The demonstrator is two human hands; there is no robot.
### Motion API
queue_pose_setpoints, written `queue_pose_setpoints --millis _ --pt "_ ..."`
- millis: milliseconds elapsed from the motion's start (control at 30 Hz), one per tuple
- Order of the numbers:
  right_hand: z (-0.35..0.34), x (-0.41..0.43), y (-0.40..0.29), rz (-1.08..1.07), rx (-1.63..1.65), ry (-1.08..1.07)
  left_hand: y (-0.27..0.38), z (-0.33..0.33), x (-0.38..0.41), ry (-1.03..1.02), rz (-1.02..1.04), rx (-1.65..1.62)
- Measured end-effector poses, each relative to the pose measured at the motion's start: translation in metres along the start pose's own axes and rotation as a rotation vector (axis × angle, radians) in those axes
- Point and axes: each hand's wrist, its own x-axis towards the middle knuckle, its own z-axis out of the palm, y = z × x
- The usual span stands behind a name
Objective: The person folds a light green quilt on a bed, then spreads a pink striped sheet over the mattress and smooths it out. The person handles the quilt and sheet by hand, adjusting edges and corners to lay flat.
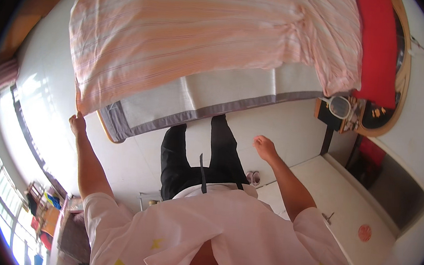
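Observation:
My left hand point(78, 124) grips the near-left corner of a peach-and-white striped bed sheet point(191, 28) and stretches it down past the bed's edge. The sheet lies over a bed, lightly rippled across the middle and bunched into folds at the right. Below its near edge shows the pale side of a mattress point(231, 87) with grey trim. My right hand point(265, 147) hangs in the air over the floor, apart from the bed, its fingers curled with nothing seen in them.
A red fabric piece point(378, 52) lies at the right end, against a curved wooden headboard point(405, 73). A white paddle-shaped object point(339, 107) rests on a bedside stand point(328, 118). The bed frame's rounded corner point(114, 141) juts out. Shoes point(253, 177) stand near a door point(348, 212).

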Motion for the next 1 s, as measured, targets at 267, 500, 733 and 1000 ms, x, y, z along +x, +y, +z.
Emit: queue_pose_setpoints --millis 267,500,733,1000 --pt "0.008 -0.101 0.134 0.235 0.298 -0.085 0.229 0.024 -0.184 -0.115 0.601 -0.492" --pt "-0.062 -0.080 0.219 -0.001 0.496 0.027 0.464 -0.012 -0.497 -0.584 0.667 -0.687" --pt "-0.159 -0.091 0.479 0.184 0.810 0.269 0.750 -0.202 -0.801 -1.033 0.940 -1.081" --pt "-0.202 -0.117 0.629 0.407 0.718 0.397 0.890 -0.383 -0.987 -2.132 1.685 -1.445"
